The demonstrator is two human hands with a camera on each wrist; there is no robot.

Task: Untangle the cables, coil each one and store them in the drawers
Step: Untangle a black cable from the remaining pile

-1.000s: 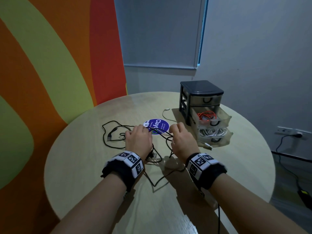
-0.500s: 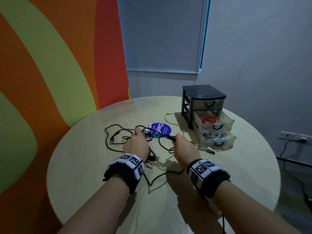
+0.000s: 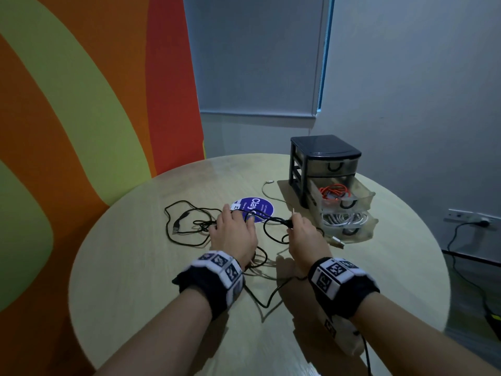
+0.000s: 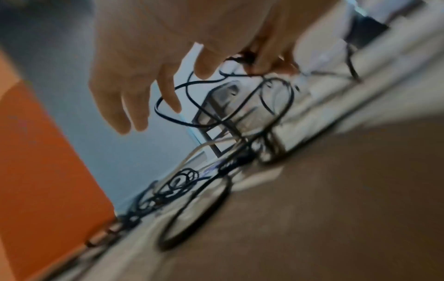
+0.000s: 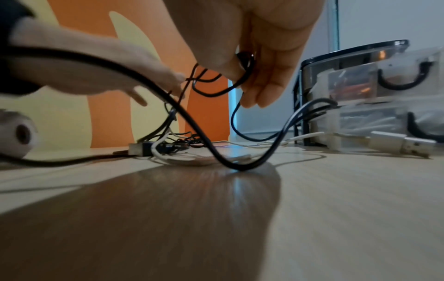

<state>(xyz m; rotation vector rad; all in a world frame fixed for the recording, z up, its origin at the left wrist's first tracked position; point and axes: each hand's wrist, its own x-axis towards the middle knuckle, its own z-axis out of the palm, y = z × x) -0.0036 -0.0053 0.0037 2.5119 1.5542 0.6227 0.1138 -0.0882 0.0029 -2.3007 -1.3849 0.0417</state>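
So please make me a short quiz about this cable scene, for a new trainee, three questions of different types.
1. True or false: the top drawer of the drawer unit is pulled out.
2. Which cable does the right hand pinch? A) orange B) black C) white
3. Fill in: the orange cable lies in the ______ drawer.

Key
1. False: it is pushed in; the two drawers below it are out.
2. B: the black cable, lifted off the table. The left hand is spread over the tangle.
3. Middle; the white coil is in the bottom one.
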